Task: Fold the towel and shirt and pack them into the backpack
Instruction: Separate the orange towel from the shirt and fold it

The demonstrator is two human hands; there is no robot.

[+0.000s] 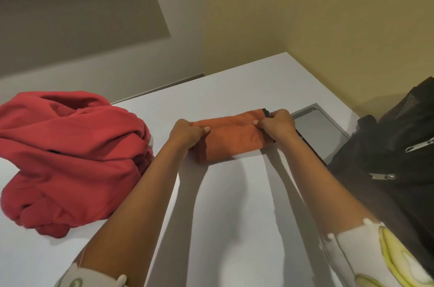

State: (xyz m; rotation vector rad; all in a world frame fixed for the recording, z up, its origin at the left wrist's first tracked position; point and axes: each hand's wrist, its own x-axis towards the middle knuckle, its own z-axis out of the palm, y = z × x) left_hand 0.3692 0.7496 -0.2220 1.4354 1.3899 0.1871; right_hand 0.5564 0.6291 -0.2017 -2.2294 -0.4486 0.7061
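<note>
An orange towel (231, 138), folded into a narrow band, lies on the white table (234, 204) in the middle of the head view. My left hand (185, 132) pinches its left end, thumb on top. My right hand (277, 123) pinches its right end, where a dark trim shows. A red shirt (70, 157) lies crumpled in a heap at the left of the table, apart from both hands. The black backpack (397, 152) stands at the right edge, with two metal zipper pulls showing.
A grey rectangular panel (321, 131) is set into the table between the towel and the backpack. Walls rise behind the table's far edge. White sleeves with a yellow-green print cover both upper arms.
</note>
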